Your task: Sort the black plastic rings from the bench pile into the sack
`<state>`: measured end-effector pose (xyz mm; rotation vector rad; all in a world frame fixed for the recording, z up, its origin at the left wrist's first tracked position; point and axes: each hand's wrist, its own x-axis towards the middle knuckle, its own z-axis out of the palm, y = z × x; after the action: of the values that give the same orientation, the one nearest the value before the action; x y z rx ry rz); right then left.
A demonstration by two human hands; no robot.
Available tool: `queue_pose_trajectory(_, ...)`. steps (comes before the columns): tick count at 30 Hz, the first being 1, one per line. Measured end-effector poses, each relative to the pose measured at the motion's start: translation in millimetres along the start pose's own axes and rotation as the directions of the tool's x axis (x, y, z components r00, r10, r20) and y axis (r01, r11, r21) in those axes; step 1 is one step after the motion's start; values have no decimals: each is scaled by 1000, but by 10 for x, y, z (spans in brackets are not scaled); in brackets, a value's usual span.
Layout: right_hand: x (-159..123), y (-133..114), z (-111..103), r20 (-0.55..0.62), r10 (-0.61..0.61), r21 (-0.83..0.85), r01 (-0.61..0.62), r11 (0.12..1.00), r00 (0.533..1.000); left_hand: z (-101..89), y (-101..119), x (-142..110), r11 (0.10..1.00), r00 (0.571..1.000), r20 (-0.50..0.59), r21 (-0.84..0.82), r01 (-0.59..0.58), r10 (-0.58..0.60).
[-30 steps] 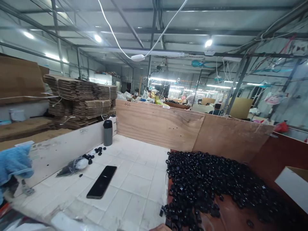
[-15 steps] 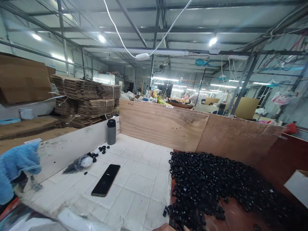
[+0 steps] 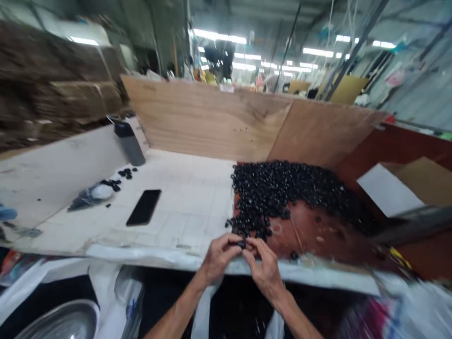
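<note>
Both hands meet at the table's front edge, fingertips pinched around a small black ring-like part (image 3: pixel 241 244). My left hand (image 3: pixel 219 254) grips it from the left between thumb and forefinger. From the other side my right hand (image 3: pixel 264 264) pinches at it, its fingers closed. The part's exact shape is blurred and partly covered by fingers. Just beyond the fingertips spreads a heap of small black parts (image 3: pixel 282 183), many of them ring-shaped, on a reddish-brown board (image 3: pixel 307 230).
On the white tabletop (image 3: pixel 187 202) lie a phone (image 3: pixel 144 207) and a plastic bag with black parts (image 3: pixel 86 197). A grey bottle (image 3: pixel 130 143) stands in the back left corner. Wooden panels (image 3: pixel 212 122) wall the back. An open cardboard box (image 3: pixel 391 190) is at the right.
The view has tipped downward, bringing both hands and forearms into sight. Earlier only a bit of fingers showed at the bottom edge. The objects on the table look unmoved.
</note>
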<state>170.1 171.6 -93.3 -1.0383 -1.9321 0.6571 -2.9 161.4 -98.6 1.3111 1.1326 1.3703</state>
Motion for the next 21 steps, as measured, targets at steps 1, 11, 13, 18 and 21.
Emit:
queue_pose_trajectory(1, -6, -25, -14, 15, 29, -6, -29, 1000, 999, 10, 4, -39, 999, 1000, 11, -35, 25, -25)
queue_pose_trajectory(11, -118, -155, -11, 8, 13, 127, -14, 992, 1000, -58, 196, -157, 1000, 990, 140, -21, 13, -10)
queue_pose_trajectory(13, -158, -239, -18, 8, 31, 143, -32, 989, 999, -72, 228, -213, 1000, 988, 156, 24, -5, 1)
queue_pose_trajectory(18, -344, -404, 96, 55, 369, 289, -368, 884, 928, -101, 45, -478, 959, 980, 153, 232, -160, 127)
queue_pose_trajectory(21, -486, -401, 243, 163, 597, 477, -592, 649, 785, -115, -150, -668, 892, 952, 179, 339, -298, 250)
